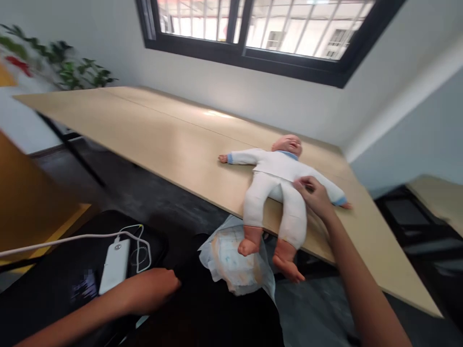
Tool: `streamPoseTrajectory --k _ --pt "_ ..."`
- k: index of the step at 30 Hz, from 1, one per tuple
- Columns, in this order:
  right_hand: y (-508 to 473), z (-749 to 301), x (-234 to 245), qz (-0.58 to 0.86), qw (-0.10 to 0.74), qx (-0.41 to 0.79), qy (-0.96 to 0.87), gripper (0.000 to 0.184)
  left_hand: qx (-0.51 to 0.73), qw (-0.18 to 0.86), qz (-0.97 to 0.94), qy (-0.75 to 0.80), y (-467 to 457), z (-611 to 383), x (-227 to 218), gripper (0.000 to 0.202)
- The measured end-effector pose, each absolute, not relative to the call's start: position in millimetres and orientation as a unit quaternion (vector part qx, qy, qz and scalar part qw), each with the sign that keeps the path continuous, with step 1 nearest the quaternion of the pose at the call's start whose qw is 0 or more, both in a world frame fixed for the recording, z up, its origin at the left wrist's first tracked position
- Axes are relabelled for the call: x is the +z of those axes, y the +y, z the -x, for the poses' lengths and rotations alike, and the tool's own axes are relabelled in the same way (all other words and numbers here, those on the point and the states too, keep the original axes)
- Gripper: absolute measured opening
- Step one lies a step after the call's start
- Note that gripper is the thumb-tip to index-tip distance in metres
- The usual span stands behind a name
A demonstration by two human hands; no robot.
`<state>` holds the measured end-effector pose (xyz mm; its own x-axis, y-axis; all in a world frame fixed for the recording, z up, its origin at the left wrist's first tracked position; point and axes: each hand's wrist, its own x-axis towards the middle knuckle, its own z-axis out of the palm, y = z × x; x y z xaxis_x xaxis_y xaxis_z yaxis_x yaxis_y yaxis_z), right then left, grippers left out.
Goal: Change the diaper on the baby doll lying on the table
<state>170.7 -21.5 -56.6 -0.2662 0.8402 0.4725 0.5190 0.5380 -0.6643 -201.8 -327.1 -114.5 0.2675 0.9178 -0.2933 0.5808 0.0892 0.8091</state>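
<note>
A baby doll [277, 166] lies on its back on the wooden table, in a white top with blue collar and cuffs and white trousers [294, 212]. Its bare feet hang past the near edge. My right hand [316, 195] is closed at the trousers' waist on the right-hand side, thumb and fingertips pinched against the cloth. Low on the left, beside my dark-clothed leg, my left hand [159, 289] is curled closed; whatever its fingers may hold is hidden. A diaper [235, 262] in thin white wrapping rests on my lap under the doll's feet.
Left of my lap, a white power bank [115, 265] with a cable [72, 237] lies on a black seat. The table [173, 144] runs along the wall beneath a barred window [246, 43]. A plant [72, 67] stands far left, and another table [439, 200] at right.
</note>
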Motion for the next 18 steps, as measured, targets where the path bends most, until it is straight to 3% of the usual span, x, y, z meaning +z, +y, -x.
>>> streamPoseTrajectory --k 3,6,9,11,15,18 --pt "-38.7 -173.9 -53.1 0.444 0.455 0.189 -0.749 0.037 0.100 0.386 -0.739 0.543 -288.2 181.2 -96.0 0.023" --pt "-77.7 -178.5 -50.2 0.454 0.504 0.179 -0.713 0.029 0.165 0.340 -0.759 0.530 -257.7 164.2 -104.1 0.030" --pt "-132.5 -182.3 -53.8 0.476 0.583 0.172 -0.635 0.024 0.180 0.329 -0.787 0.489 -246.2 150.7 -127.8 0.070" --pt "-169.9 -184.2 -63.5 0.500 0.630 0.145 -0.576 0.023 0.151 0.318 -0.823 0.445 -244.9 142.0 -142.0 0.082" --pt "-231.2 -184.3 -107.0 0.541 0.653 0.085 -0.523 0.017 0.119 0.257 -0.870 0.403 -241.8 125.2 -153.0 0.061" --pt "-259.9 -178.2 -148.7 0.560 0.569 0.046 -0.601 0.008 0.103 0.282 -0.869 0.392 -237.5 115.3 -143.7 0.052"
